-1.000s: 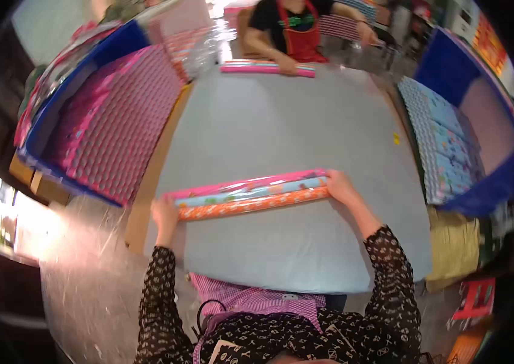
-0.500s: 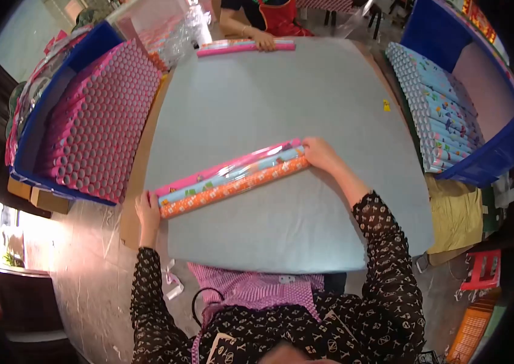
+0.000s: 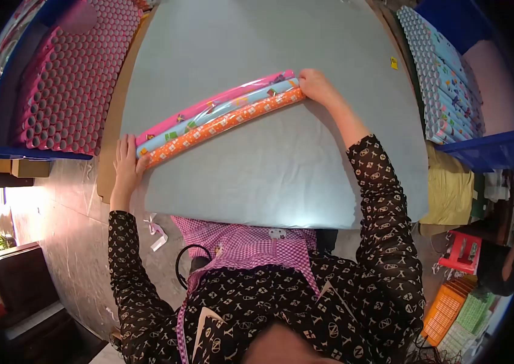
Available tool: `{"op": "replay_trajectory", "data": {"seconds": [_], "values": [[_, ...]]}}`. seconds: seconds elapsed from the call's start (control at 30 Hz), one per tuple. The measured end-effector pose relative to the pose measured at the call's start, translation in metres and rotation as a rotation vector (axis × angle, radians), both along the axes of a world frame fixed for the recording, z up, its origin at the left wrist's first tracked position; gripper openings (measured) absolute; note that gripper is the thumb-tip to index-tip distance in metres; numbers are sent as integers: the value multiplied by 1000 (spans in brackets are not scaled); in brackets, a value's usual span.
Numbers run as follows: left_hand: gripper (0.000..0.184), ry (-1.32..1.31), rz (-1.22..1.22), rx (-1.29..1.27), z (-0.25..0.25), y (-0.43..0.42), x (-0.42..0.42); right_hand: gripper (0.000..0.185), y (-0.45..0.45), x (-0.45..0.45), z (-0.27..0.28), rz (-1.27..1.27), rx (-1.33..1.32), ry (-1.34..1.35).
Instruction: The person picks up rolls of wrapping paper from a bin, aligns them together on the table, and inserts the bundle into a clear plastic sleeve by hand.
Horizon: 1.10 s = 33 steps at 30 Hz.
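Note:
Three patterned rolls lie side by side under clear shiny film on the grey table (image 3: 257, 164): a pink roll (image 3: 208, 104), a light blue roll (image 3: 220, 112) and an orange roll (image 3: 226, 122). They slant from lower left to upper right. At their left ends is my left hand (image 3: 127, 167), its fingers spread and its thumb against the orange end. My right hand (image 3: 317, 87) closes round the right ends, with the fingertips partly hidden behind them.
A blue bin (image 3: 2, 136) at the left holds many pink rolls (image 3: 75, 79). Another blue bin (image 3: 493, 151) at the right holds light blue rolls (image 3: 448, 91). A red stool (image 3: 462, 252) and orange baskets (image 3: 445, 312) stand at lower right.
The view has tipped down, so the other person and their rolls have left it. The bundle appears higher and further left, more slanted than at first, with both my hands still at its ends.

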<state>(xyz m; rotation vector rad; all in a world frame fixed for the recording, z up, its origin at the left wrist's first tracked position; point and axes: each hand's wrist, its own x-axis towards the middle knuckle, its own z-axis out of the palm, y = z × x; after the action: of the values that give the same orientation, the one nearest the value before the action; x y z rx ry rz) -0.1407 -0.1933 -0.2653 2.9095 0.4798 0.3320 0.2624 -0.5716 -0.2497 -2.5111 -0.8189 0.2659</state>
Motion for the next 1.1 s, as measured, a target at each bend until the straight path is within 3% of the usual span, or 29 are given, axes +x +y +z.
{"op": "replay_trajectory", "data": {"seconds": [0.2,0.27,0.4,0.47,0.57,0.7,1.1], "values": [[76,205,103,44,19,-10,9,28,3,-2,5,-45,38,62],[76,282,115,193,26,-14,14,28,2,-3,4,-56,27,62],[80,154,-43,215,33,-34,36,26,4,-1,-1,-33,30,32],[80,277,-107,187,46,-64,58,22,9,4,-9,-14,-13,-12],[87,243,-171,207,48,-80,83,21,10,6,-13,38,38,-57],[89,192,-240,195,46,-66,96,20,26,23,-21,-14,6,43],[82,149,-89,250,23,-6,114,18,130,80,-32,-68,199,-55]]}}
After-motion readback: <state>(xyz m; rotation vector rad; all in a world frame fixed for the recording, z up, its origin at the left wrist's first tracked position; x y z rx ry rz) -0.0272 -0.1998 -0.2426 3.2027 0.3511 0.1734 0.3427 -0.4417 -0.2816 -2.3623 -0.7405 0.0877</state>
